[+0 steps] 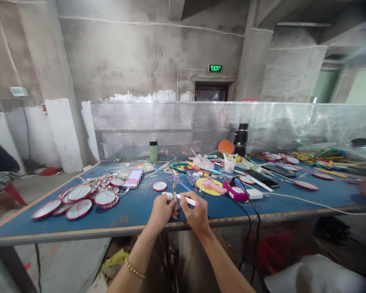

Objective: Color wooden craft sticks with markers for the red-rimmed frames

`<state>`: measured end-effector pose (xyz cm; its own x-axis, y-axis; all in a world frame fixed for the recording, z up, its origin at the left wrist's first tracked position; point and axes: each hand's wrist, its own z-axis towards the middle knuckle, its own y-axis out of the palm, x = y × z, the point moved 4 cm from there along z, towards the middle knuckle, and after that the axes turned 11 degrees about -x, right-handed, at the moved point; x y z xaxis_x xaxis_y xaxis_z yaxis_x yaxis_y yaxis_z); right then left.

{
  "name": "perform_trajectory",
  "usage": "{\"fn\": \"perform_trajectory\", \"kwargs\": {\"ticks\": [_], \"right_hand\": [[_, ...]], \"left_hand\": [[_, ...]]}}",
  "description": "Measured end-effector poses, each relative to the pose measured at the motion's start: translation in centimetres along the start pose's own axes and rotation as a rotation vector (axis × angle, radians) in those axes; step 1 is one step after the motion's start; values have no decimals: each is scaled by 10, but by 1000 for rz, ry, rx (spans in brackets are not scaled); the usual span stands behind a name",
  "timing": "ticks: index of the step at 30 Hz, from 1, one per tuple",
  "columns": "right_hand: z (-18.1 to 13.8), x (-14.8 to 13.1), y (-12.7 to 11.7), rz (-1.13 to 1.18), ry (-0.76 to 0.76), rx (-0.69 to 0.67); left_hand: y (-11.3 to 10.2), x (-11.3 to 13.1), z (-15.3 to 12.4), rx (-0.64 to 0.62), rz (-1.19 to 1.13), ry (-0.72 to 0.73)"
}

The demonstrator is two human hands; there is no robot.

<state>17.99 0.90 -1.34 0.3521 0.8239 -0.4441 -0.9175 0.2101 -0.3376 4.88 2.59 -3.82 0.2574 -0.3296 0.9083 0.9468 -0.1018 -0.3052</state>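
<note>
The slim white marker with a pink end (pixel 189 200) is in the right hand (pixel 197 213), pinched between thumb and fingers. Its long axis runs nearly level, tipped slightly down to the right; the pink end points right, the other end left, toward a narrow brownish strip (pixel 174 191). That strip stands roughly upright at the left hand (pixel 162 212), its fingers closed together around it, just left of the marker's tip. A short white cylindrical piece (pixel 167 196) also sits at the left fingers. Both hands are above the front edge of the blue-topped desk (pixel 134 213); beyond lies a round, red-rimmed white disc (pixel 160 186). The strip's lower end is hard to make out among the fingers, and whether marker and strip touch, I cannot tell.
</note>
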Motion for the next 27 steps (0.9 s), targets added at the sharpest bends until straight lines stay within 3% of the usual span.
{"fn": "perform_trajectory", "kwargs": {"ticks": [11, 27], "right_hand": [[0, 1, 2, 3, 10, -38], [-1, 2, 1, -16, 10, 14]], "left_hand": [[0, -3, 1, 19, -8, -21], [-1, -7, 3, 13, 13, -11]]}}
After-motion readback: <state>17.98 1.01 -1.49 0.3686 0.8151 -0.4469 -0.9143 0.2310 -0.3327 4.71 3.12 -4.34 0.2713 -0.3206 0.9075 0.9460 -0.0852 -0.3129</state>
